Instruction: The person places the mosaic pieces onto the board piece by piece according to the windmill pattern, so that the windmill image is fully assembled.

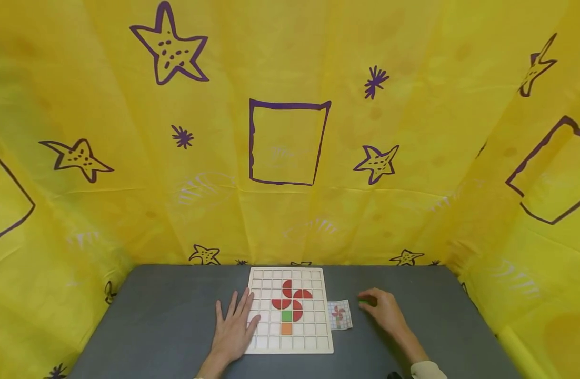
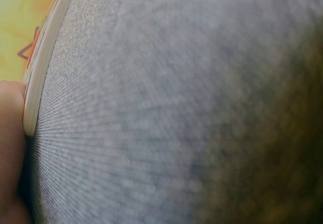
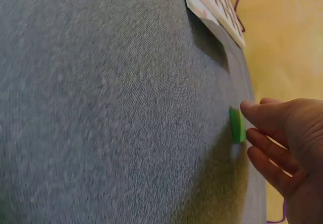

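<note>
A pale grid board (image 1: 313, 337) lies on the grey table, also seen as a board edge (image 2: 43, 67) in the left wrist view. On it sit several red rounded pieces (image 1: 297, 310) in a pinwheel, with a green square (image 1: 287, 316) and an orange square (image 1: 287, 329) below. My left hand (image 1: 233, 329) rests flat on the board's left side, fingers spread. To the right of the card, my right hand (image 1: 383, 310) pinches a small green piece (image 3: 236, 125) between thumb and fingers, close to the table. Its exact shape is partly hidden.
A small card (image 1: 341, 320) printed with a similar pinwheel lies against the board's right edge, one side lifted off the table in the right wrist view. The grey table (image 1: 167, 316) extends on both sides. Yellow patterned cloth (image 1: 290, 226) hangs behind and beside it.
</note>
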Action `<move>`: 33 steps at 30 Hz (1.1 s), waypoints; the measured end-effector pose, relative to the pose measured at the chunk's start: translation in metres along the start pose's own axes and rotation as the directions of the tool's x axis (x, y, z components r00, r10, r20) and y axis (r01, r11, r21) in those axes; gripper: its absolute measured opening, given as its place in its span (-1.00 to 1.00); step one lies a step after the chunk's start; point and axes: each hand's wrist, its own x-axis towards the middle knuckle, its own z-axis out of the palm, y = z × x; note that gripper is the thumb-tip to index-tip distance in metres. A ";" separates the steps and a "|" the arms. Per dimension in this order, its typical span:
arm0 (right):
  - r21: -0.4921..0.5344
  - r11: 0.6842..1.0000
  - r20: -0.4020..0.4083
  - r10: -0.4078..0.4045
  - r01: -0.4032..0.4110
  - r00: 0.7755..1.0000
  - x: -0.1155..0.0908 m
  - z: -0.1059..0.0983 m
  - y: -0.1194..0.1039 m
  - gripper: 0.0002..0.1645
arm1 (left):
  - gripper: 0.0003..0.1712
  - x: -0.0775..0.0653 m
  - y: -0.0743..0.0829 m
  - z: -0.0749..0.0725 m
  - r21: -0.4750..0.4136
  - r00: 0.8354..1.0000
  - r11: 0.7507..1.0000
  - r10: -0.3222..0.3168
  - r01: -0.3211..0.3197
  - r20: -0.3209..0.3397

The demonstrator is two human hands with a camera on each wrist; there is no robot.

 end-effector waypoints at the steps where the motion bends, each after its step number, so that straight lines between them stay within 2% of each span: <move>1: -0.004 1.000 0.008 -0.001 0.001 1.000 0.000 -0.001 0.001 -0.74 | -0.26 0.000 0.000 0.000 0.002 1.000 1.000 -0.002 0.002 0.001; 7: -0.042 0.999 0.060 0.006 -0.004 0.998 -0.002 -0.004 0.002 -0.70 | -0.26 0.000 0.000 0.000 -0.003 1.000 1.000 -0.002 0.002 0.004; 13: -0.166 0.982 0.149 -0.064 0.089 0.987 -0.001 -0.008 0.000 -0.65 | -0.26 -0.001 -0.001 0.001 -0.005 1.000 1.000 0.003 -0.003 -0.005; 16: -0.200 0.976 0.168 -0.050 0.084 0.984 0.001 -0.009 -0.003 -0.65 | -0.26 -0.001 -0.002 0.002 0.003 1.000 1.000 0.005 -0.005 -0.012; 23: -0.183 0.983 0.140 0.039 -0.013 0.989 0.001 -0.011 -0.010 -0.72 | -0.28 0.000 -0.001 0.002 -0.004 0.999 1.000 0.019 -0.019 -0.039; 30: -0.199 0.980 0.099 0.027 -0.007 0.995 0.003 -0.016 -0.015 -0.96 | -0.27 0.000 0.000 0.000 0.002 1.000 1.000 0.010 -0.010 -0.023; 33: -0.175 0.984 0.102 0.029 -0.011 0.994 0.004 -0.018 -0.017 -0.93 | -0.27 0.000 0.000 0.000 0.002 1.000 1.000 0.009 -0.009 -0.019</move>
